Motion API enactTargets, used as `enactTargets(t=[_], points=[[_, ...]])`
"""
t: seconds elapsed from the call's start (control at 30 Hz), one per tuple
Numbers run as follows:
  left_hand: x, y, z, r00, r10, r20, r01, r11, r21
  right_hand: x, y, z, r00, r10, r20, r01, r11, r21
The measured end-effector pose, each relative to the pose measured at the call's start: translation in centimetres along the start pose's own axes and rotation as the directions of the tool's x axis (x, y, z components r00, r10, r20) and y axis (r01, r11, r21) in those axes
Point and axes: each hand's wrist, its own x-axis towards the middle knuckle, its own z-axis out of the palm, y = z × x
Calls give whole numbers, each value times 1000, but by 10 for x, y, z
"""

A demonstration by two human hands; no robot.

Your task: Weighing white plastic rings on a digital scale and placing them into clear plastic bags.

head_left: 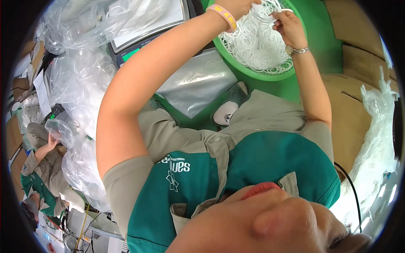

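A green plastic basket (243,69) full of thin white rings (257,44) stands at the top of the view. Over it my left hand (237,6), with a pink band at the wrist, reaches in and is partly cut off by the upper edge. Its fingers are closed at a small bunch of white rings (266,12). From the other side my right hand (290,28), wearing a wristwatch (295,50), pinches the same bunch between thumb and fingers. The bunch is lifted just above the heap in the basket.
A flat clear plastic bag (198,82) lies between my legs and the basket. Left of it is a weighing scale (130,52) with plastic on its plate. Clear bags (80,80) pile up at the left, beside a co-worker (46,168). Cardboard boxes (344,116) stand at the right.
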Motion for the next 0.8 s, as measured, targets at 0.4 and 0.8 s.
enactTargets(t=[0.4, 0.8], points=[[-97, 69, -67, 972, -219, 90, 203, 966, 159, -48, 92, 85, 777, 9, 629, 543, 495, -678], [-177, 160, -81, 984, -178, 26, 142, 856, 497, -91, 163, 129, 614, 132, 778, 769, 120, -627]])
